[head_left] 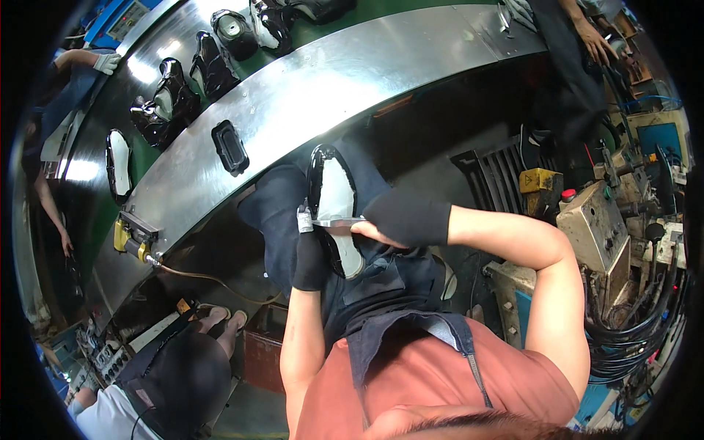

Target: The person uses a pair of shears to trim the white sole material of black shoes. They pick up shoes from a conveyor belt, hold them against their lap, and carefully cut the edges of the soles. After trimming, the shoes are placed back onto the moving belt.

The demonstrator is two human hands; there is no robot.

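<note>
A glossy black shoe upper on a last (pixel 317 176) rests bottom up over my lap, its white insole (pixel 336 192) facing me. My left hand (pixel 310 253), in a black fingerless glove with white wrapping on one fingertip, is closed around the shoe's left side. From the right comes my right hand (pixel 396 222), also in a black glove, closed on a flat silver metal hand tool (pixel 337 222). The tool lies across the insole, its tip close to the wrapped finger. I cannot make out the exact kind of tool.
A curved steel bench edge (pixel 293 95) runs ahead, holding a black tray (pixel 230 148). Several glossy black shoes (pixel 167 103) sit on the green belt beyond. A yellow air tool (pixel 132 242) with a hose lies left. A control box (pixel 595 220) stands right. Other people work nearby.
</note>
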